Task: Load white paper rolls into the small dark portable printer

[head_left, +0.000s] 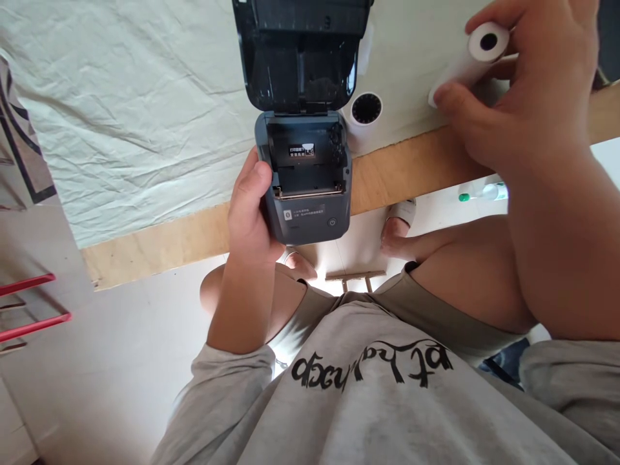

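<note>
My left hand (pixel 252 206) grips a small dark label printer (pixel 310 216) by its left side, over the table's front edge. The printer's black lid (pixel 300 71) is swung up, and its paper bay shows with no roll inside. At the upper right, my right hand (pixel 513 84) is closed around a white paper roll (pixel 460 68), thumb at the near end and fingers on the far side. Just right of the printer stands another white paper roll (pixel 363 132) with a dark core, partly hidden by the printer.
A pale green cloth (pixel 145 116) with wrinkles covers the table, whose wooden edge (pixel 411 165) shows in front. Red bars (pixel 33 326) are at the far left. A bottle with a green cap (pixel 484 192) lies on the floor. A dark object (pixel 609 42) sits at the right edge.
</note>
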`<state>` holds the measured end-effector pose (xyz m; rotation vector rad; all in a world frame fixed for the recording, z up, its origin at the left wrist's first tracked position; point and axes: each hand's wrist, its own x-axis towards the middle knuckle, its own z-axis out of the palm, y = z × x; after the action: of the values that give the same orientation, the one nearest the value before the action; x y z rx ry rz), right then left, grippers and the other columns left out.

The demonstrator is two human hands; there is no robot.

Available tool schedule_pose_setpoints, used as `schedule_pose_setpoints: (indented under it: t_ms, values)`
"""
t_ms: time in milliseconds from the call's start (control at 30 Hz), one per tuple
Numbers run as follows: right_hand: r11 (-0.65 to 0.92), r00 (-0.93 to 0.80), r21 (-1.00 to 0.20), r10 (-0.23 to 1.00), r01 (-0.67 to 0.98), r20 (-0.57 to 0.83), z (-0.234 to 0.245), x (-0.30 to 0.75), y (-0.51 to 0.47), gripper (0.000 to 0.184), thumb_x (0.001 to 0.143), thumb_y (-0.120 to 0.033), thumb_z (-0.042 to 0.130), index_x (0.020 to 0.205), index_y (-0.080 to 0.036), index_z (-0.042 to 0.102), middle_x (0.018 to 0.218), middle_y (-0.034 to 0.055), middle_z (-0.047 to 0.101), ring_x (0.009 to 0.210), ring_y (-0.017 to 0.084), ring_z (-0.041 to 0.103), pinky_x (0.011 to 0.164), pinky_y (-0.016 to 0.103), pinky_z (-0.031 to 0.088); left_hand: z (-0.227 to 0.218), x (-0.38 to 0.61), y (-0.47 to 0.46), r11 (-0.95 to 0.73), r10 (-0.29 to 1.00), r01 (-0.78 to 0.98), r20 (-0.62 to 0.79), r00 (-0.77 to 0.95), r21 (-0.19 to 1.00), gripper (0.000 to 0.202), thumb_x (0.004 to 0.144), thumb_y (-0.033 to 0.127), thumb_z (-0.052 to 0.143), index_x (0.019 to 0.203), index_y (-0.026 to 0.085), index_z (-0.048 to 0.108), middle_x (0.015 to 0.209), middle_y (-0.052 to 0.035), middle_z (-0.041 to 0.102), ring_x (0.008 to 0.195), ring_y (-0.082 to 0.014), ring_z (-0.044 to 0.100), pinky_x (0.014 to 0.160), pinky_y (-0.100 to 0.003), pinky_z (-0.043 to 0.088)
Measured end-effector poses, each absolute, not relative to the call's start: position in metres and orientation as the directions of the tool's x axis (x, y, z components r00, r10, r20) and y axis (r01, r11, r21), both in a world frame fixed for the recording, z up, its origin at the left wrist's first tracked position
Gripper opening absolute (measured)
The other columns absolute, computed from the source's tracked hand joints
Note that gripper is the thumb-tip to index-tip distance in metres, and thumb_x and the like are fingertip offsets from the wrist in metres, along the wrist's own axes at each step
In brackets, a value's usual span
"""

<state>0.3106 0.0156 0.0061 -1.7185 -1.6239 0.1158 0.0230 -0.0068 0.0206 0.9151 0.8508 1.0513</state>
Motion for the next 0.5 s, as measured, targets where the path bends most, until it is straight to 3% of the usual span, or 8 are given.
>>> schedule_pose_setpoints:
  t_ms: [100, 233, 433, 500]
  values:
    - [0.04, 0.179, -0.501, 0.907, 0.864, 0.382, 0.012, 0.3005, 0.0115, 0.044, 0.061, -0.017, 0.068, 0.105, -0.02, 0.071, 0.104, 0.0134, 0.065, 0.092, 0.022, 0.061, 0.064, 0.031, 0.045, 0.0199, 0.0224, -0.0067, 0.228, 0.952, -0.347, -0.133, 0.275, 0.91, 0.052, 0.089, 0.071, 0.04, 0.096, 0.028, 0.067, 0.101, -0.0039, 0.073, 0.106, -0.027, 0.067, 0.088, -0.04, 0.055]
    - [0.157, 0.083, -0.468, 0.888, 0.87, 0.453, 0.0114, 0.2994, 0.0077, 0.059, 0.054, -0.006, 0.053, 0.109, -0.021, 0.069, 0.098, 0.0104, 0.066, 0.08, 0.018, 0.057, 0.063, 0.03, 0.042, 0.0185, 0.0222, -0.0069, 0.214, 0.952, -0.376, -0.105, 0.288, 0.902, 0.053, 0.089, 0.072, 0.039, 0.097, 0.028, 0.068, 0.1, -0.004, 0.072, 0.101, -0.0262, 0.069, 0.087, -0.04, 0.055]
    - [0.134, 0.093, -0.486, 0.905, 0.863, 0.415, 0.0085, 0.2972, 0.008, 0.052, 0.06, -0.019, 0.068, 0.112, -0.022, 0.068, 0.107, 0.0119, 0.064, 0.088, 0.021, 0.057, 0.077, 0.036, 0.046, 0.018, 0.0231, -0.007, 0.207, 0.953, -0.371, -0.101, 0.286, 0.905, 0.055, 0.089, 0.072, 0.038, 0.097, 0.027, 0.068, 0.101, -0.0051, 0.071, 0.107, -0.0273, 0.067, 0.089, -0.04, 0.054]
    - [0.159, 0.089, -0.563, 0.918, 0.811, 0.387, 0.0082, 0.3001, 0.0094, 0.061, 0.061, -0.017, 0.066, 0.121, -0.026, 0.062, 0.112, 0.009, 0.064, 0.093, 0.022, 0.058, 0.083, 0.038, 0.045, 0.0182, 0.023, -0.0071, 0.2, 0.955, -0.372, -0.096, 0.28, 0.907, 0.055, 0.09, 0.072, 0.036, 0.098, 0.027, 0.068, 0.098, -0.0047, 0.071, 0.103, -0.0264, 0.068, 0.088, -0.041, 0.055]
